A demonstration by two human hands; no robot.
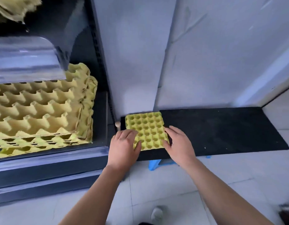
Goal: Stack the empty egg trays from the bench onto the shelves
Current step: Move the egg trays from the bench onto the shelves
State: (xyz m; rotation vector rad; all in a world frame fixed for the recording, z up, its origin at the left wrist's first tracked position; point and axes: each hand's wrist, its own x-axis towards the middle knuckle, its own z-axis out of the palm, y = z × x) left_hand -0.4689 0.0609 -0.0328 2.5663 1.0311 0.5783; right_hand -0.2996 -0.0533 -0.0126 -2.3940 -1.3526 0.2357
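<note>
While both hands reach down to the bench, the dark shelving unit (98, 161) fills the left side of the view. Its lower shelf holds a thick stack of yellow egg trays (43, 109), nested one in another, with the lower ones shifted out toward the shelf's front edge so the pile is uneven. On the shelf above, at the top left corner of the view, the ragged edge of another yellow tray (12, 8) shows.

To the right of the shelving stands the black bench (221, 129), set against a pale wall. A single empty egg tray (148, 127) lies flat at the bench's left end, its near edge close to the front edge, its cups facing up. Its longer side seems to run from the bench's front edge toward the back edge, turned slightly off square.

The left hand (124, 143) lies over the tray's near left edge, fingers bent and thumb on the cups; whether it grips cannot be told. The right hand (179, 142) rests at the tray's right edge, fingers spread, thumb on the tray.

A blue leg (154, 164) shows under the bench's front edge. A small wooden knob (117, 123) sits between the shelving and the bench's left end.
</note>
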